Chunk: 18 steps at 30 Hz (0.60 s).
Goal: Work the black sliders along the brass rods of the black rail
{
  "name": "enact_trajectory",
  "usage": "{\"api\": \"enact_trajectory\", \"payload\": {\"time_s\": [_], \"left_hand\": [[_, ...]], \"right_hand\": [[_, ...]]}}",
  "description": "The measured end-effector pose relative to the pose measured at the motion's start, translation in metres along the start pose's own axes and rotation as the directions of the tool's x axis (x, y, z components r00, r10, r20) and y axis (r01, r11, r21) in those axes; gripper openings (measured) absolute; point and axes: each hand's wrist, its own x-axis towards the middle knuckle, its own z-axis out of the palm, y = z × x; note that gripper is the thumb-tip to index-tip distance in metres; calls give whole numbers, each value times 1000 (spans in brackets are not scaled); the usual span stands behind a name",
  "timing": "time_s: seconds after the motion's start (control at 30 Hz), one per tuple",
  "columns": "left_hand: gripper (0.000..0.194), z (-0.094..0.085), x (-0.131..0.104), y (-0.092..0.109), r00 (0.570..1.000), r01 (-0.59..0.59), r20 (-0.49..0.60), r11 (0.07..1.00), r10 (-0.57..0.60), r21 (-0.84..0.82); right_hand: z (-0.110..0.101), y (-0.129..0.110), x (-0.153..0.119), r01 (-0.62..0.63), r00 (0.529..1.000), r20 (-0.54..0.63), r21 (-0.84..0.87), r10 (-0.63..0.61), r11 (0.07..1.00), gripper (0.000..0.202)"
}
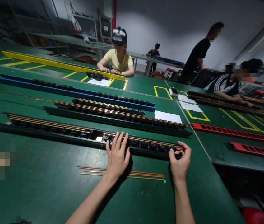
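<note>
A long black channel (66,137) lies across the table in front of me, with several black blocks seated in a row inside it and thin brass rods (50,123) running along their tops. My left hand (118,154) lies palm down over the channel's middle, fingers spread across the rods and blocks, just right of a gap with a bright patch. At the channel's right end, my right hand (181,158) is curled with thumb and fingers closed around the rod ends; the exact contact is partly hidden. Several loose copper-coloured rods (143,175) lie on the table nearer me, partly behind my left forearm.
Beyond it lie a second black channel (120,119) with rods, a blue channel (80,92) and a yellow channel (59,64). Red slotted rails (236,132) lie to the right, past a seam. White paper (168,117) is nearby. Other people (118,60) sit or stand around.
</note>
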Motion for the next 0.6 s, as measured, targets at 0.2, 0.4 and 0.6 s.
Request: {"api": "enact_trajectory", "payload": {"time_s": [0.2, 0.4, 0.6], "left_hand": [[56, 2, 0, -1, 1000, -2, -5, 1000, 2, 7], [57, 3, 0, -1, 1000, -6, -14, 1000, 6, 3], [58, 2, 0, -2, 1000, -5, -12, 1000, 5, 6]], "right_hand": [[0, 3, 4, -112, 992, -45, 168, 121, 979, 31], [0, 7, 7, -183, 979, -41, 270, 201, 945, 40], [-3, 5, 8, -181, 981, -22, 272, 194, 945, 42]]}}
